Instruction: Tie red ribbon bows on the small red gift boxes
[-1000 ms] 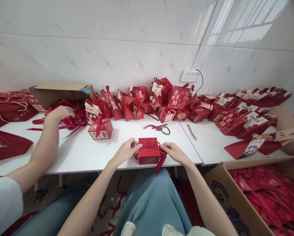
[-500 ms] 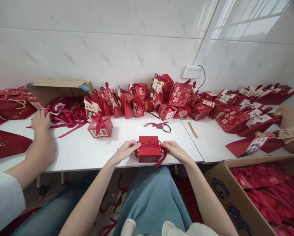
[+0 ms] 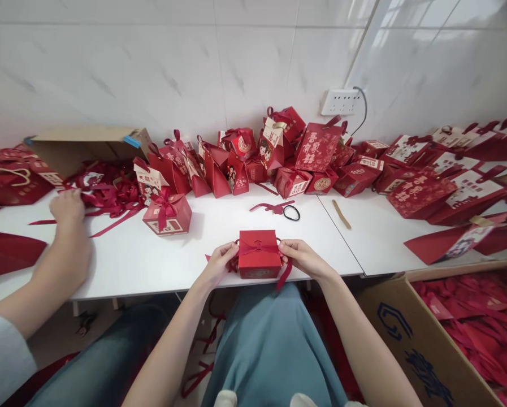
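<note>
A red gift box (image 3: 259,265) sits at the table's front edge, right before me. Across its lid runs a dark red ribbon (image 3: 259,247), crossed at the middle. My left hand (image 3: 221,261) pinches the ribbon at the box's left side, and my right hand (image 3: 299,257) pinches it at the right, where a loose tail hangs down. Both hands touch or nearly touch the box's sides. Beyond it lie a flat red ribbon piece (image 3: 274,208) and a black hair tie (image 3: 291,212). A finished-looking box with a bow (image 3: 167,215) stands to the left.
Along the wall stand several red gift boxes (image 3: 319,147). At left, a co-worker's hand (image 3: 69,209) reaches to ribbons by an open carton (image 3: 87,135). A large cardboard box (image 3: 389,316) of red pieces stands at lower right. A tan strip (image 3: 341,215) lies on the table.
The ribbon over the lid now lies tighter and flatter, with my hands a little closer to the box's sides. The view has shifted slightly. The co-worker's hand stays by the ribbons.
</note>
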Demonstrator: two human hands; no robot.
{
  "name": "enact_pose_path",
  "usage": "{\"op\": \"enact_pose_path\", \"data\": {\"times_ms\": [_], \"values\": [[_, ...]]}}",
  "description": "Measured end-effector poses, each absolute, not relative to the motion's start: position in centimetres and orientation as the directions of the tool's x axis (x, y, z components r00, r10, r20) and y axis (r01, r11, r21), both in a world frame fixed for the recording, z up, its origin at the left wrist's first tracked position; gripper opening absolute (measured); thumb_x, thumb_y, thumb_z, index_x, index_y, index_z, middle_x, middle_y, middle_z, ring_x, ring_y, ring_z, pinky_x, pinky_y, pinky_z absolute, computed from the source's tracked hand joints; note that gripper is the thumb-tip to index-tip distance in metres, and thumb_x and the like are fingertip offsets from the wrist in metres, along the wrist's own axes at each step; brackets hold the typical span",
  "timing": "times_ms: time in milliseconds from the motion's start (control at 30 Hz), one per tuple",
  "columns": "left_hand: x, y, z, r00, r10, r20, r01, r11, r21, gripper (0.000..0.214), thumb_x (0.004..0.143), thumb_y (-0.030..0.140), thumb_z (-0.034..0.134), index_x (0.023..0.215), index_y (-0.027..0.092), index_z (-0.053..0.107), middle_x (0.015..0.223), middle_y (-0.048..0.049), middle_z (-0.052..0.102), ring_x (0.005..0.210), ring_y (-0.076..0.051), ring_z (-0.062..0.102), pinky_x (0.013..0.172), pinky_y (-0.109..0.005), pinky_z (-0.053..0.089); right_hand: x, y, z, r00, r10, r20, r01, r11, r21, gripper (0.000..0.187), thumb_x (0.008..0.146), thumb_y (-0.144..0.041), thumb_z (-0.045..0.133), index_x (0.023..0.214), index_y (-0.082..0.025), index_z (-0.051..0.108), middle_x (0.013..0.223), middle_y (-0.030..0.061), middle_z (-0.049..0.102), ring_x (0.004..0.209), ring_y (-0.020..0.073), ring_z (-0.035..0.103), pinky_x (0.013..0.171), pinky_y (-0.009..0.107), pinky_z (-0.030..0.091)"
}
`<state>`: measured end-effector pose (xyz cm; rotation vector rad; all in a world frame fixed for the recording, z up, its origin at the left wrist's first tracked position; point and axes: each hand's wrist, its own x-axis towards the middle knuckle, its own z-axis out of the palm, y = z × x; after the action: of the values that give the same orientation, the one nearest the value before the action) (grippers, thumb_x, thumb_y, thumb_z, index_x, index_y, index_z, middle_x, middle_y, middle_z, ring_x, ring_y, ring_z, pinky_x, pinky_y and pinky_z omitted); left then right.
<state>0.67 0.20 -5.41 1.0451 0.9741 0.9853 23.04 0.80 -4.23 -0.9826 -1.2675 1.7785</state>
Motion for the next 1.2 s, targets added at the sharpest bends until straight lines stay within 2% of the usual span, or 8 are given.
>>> {"op": "enact_pose_path", "data": {"times_ms": [300, 700, 867, 967, 1100, 1200], "values": [[0.8, 0.0, -7.0, 0.189, 0.976, -0.111, -0.253, 0.158, 0.954, 0.052, 0.061, 0.059, 0.071, 0.054, 0.016, 0.041, 0.051, 0.006, 0.038, 0.046, -0.006, 0.031, 0.046, -0.02, 0.021, 21.7, -0.1, -7.6, -0.276, 0.948, -0.157, -0.342, -0.25, -0.906, 0.048, 0.064, -0.058, 0.07, 0.053, -0.019, 0.043, 0.043, -0.0072, 0.04, 0.039, 0.0061, 0.034, 0.042, 0.021, 0.026], [1.2, -0.1, -6.5, 0.193, 0.973, -0.126, -0.184, 0.163, 0.969, 0.056, 0.059, 0.065, 0.067, 0.053, 0.018, 0.038, 0.048, 0.0068, 0.035, 0.043, -0.006, 0.029, 0.045, -0.021, 0.021, 21.7, -0.1, -7.9, -0.27, 0.952, -0.147, -0.354, -0.24, -0.904, 0.045, 0.066, -0.056, 0.069, 0.055, -0.019, 0.046, 0.046, -0.0065, 0.042, 0.039, 0.0057, 0.036, 0.04, 0.02, 0.029], [0.1, -0.3, -4.4, 0.232, 0.957, -0.173, -0.057, 0.191, 0.98, 0.046, 0.067, 0.058, 0.063, 0.056, 0.018, 0.044, 0.049, 0.0052, 0.041, 0.044, -0.008, 0.037, 0.045, -0.021, 0.026, 23.1, -0.2, -4.8, -0.366, 0.921, -0.135, -0.286, -0.25, -0.925, 0.035, 0.067, -0.047, 0.073, 0.061, -0.016, 0.058, 0.057, -0.0012, 0.058, 0.052, 0.0092, 0.053, 0.053, 0.023, 0.043], [-0.8, -0.3, -2.3, 0.264, 0.944, -0.199, 0.043, 0.194, 0.98, 0.041, 0.071, 0.051, 0.061, 0.056, 0.017, 0.045, 0.047, 0.0059, 0.039, 0.043, -0.007, 0.036, 0.044, -0.02, 0.024, 24.2, -0.1, -1.9, -0.48, 0.867, -0.135, -0.149, -0.232, -0.961, 0.032, 0.071, -0.044, 0.071, 0.068, -0.013, 0.064, 0.067, 0.0046, 0.066, 0.059, 0.0124, 0.06, 0.059, 0.025, 0.047], [-1.1, -0.2, -0.2, 0.304, 0.935, -0.184, 0.122, 0.154, 0.981, 0.038, 0.074, 0.046, 0.061, 0.055, 0.017, 0.045, 0.046, 0.0063, 0.038, 0.043, -0.006, 0.033, 0.043, -0.02, 0.021, 24.3, 0.0, 1.2, -0.561, 0.812, -0.161, -0.002, -0.196, -0.981, 0.029, 0.077, -0.043, 0.064, 0.071, -0.015, 0.062, 0.068, 0.0051, 0.068, 0.054, 0.0127, 0.06, 0.052, 0.026, 0.046], [-1.0, -0.3, 0.6, 0.338, 0.923, -0.183, 0.188, 0.124, 0.974, 0.035, 0.076, 0.047, 0.058, 0.06, 0.018, 0.046, 0.044, 0.0065, 0.039, 0.041, -0.006, 0.033, 0.041, -0.019, 0.02, 23.1, -0.1, 2.0, -0.503, 0.855, -0.125, 0.055, -0.113, -0.992, 0.024, 0.077, -0.039, 0.063, 0.07, -0.016, 0.062, 0.066, 0.0023, 0.065, 0.053, 0.0121, 0.058, 0.053, 0.026, 0.047]]}}
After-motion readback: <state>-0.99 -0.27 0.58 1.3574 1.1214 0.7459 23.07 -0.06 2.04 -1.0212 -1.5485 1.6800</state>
